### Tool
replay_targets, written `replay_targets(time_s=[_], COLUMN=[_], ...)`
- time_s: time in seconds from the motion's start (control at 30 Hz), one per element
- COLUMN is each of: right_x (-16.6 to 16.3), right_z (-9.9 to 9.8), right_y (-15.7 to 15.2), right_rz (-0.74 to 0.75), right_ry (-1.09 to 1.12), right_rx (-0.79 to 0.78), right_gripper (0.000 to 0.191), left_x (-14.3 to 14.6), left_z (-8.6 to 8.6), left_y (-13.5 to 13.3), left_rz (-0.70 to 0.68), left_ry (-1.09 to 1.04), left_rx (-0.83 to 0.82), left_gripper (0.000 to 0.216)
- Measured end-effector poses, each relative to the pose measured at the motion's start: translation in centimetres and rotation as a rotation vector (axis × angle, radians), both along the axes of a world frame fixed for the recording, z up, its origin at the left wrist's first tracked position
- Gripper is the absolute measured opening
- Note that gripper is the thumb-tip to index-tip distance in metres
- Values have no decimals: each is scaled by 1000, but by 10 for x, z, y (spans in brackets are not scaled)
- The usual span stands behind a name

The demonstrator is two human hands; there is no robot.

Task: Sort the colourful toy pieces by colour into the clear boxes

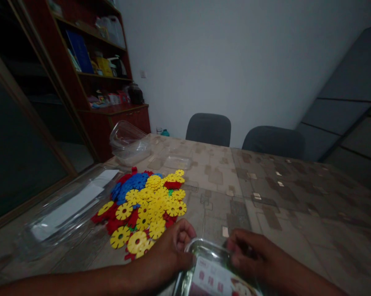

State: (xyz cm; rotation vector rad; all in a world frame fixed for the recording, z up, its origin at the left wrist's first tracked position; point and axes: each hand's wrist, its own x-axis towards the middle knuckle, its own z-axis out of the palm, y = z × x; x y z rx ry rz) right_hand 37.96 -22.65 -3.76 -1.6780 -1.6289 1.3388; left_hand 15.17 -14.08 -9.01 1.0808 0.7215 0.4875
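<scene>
My left hand (170,250) grips the left rim of a clear plastic box (210,271) with a pink printed label, at the table's near edge. On the box's right rim my right hand (256,257) is closed, fingers curled over the edge. Just left of my left hand lies a pile of flat plastic snowflake discs (145,205), mostly yellow, with red, blue and a little green underneath. The box's inside cannot be made out.
A clear plastic bag with white paper (71,209) lies at the left. Stacked clear containers (128,144) stand at the far left corner, a clear lid (177,161) beside them. Two grey chairs (208,129) face the patterned table (281,197). A wooden shelf unit (93,70) stands behind.
</scene>
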Motion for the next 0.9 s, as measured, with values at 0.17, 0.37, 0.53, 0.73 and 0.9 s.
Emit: replay_targets(time_s=[0.17,0.37,0.53,0.73,0.9], right_x=[-48,-57,-53,-54,-52], right_z=[-3,-16,-16,-14,-11], right_y=[37,52,50,50,47], right_rz=[-32,-17,23,74,67], right_ry=[33,161,191,109,87], right_rx=[242,179,168,236,323], right_gripper=[12,4,10,11,13], left_x=[3,-5,-16,-18,-20], left_z=[-8,-19,-11,-3,4], left_y=[-1,-2,0,0,5], left_rz=[44,46,-50,-151,-159], left_ry=[-68,-40,-111,-118,-94], left_rx=[4,18,-261,-372,-410], left_gripper=[38,45,47,44,46])
